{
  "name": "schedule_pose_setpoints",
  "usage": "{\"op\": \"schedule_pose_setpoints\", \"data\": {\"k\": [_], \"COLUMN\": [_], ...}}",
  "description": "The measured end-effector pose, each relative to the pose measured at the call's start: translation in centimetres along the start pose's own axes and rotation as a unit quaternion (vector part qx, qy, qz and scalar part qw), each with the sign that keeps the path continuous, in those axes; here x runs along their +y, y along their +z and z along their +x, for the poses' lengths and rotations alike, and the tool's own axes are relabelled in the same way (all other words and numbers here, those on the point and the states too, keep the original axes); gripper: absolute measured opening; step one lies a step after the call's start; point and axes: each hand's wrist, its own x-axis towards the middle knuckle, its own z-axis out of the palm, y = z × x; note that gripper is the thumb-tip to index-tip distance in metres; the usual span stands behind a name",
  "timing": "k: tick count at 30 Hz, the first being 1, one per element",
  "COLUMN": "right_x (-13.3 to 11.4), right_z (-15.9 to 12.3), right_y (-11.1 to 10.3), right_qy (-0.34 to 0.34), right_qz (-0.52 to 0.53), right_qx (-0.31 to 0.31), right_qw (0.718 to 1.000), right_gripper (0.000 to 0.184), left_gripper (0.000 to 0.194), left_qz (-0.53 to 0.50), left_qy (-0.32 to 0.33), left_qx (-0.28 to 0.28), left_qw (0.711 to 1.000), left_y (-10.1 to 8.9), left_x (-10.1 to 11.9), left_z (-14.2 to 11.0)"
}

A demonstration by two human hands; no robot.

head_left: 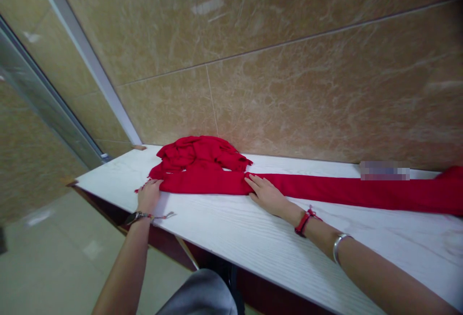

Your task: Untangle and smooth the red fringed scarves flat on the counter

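Note:
A long red scarf [325, 189] lies folded into a narrow strip along the white tabletop, with fringe showing at its left end. My left hand [149, 196] rests at that end, fingertips touching the cloth's edge. My right hand [265, 193] lies flat on the strip farther right, its fingers stretched out. Behind the strip's left part sits a crumpled heap of red fringed cloth [198, 152]; whether it joins the strip I cannot tell.
The white table [217, 223] runs along a tan marble-patterned wall [289, 102]. A blurred-out small object [385, 171] stands near the wall at the right. More bunched red cloth [452, 174] shows at the far right edge. My grey-clad knee [206, 293] is below the table's front edge.

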Motion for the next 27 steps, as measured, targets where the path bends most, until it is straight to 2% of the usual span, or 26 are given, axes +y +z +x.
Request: {"op": "schedule_pose_setpoints", "data": {"k": [2,4,7,9,11,14,16,18,21,27], "right_x": [-0.2,-0.2,-0.2,-0.2,-0.1,-0.3,-0.4,-0.5,-0.5,-0.4], "right_z": [0.0,0.1,0.1,0.1,0.0,-0.2,-0.3,-0.4,-0.4,-0.3], "right_y": [-0.1,-0.2,-0.2,-0.3,-0.5,-0.8,-0.9,-0.8,-0.7,-0.7], "right_qy": [-0.007,-0.025,-0.053,-0.058,-0.052,-0.028,-0.007,0.018,0.043,0.027], "right_qz": [-0.021,-0.046,-0.058,-0.047,-0.034,-0.021,-0.015,-0.014,-0.023,-0.034], "right_qx": [-0.009,-0.014,-0.017,-0.023,-0.032,-0.037,-0.032,-0.024,-0.023,-0.042], "right_qw": [1.0,0.999,0.997,0.997,0.998,0.999,0.999,0.999,0.999,0.998], "right_gripper": [0.049,0.047,0.045,0.044,0.045,0.047,0.049,0.053,0.057,0.056], "left_gripper": [0.044,0.045,0.046,0.045,0.046,0.048,0.049,0.049,0.05,0.051], "left_qz": [0.025,0.054,0.08,0.052,0.002,-0.05,-0.064,-0.07,-0.065,-0.067], "left_qy": [-0.035,-0.061,-0.036,0.026,0.136,0.317,0.376,0.367,0.3,0.173], "left_qx": [-0.03,-0.039,-0.001,-0.004,-0.034,-0.069,-0.109,-0.153,-0.205,-0.27], "left_qw": [0.999,0.996,0.996,0.998,0.99,0.945,0.918,0.915,0.929,0.945], "left_y": [-0.2,-1.4,-3.6,-4.6,-4.7,-3.7,-3.0,-2.7,-3.1,-3.5], "left_x": [-0.3,0.6,4.6,8.5,12.4,16.8,18.2,18.7,18.4,17.5], "left_z": [-0.3,-0.3,-0.6,-1.2,-2.3,-4.2,-5.2,-5.5,-5.2,-3.9]}}
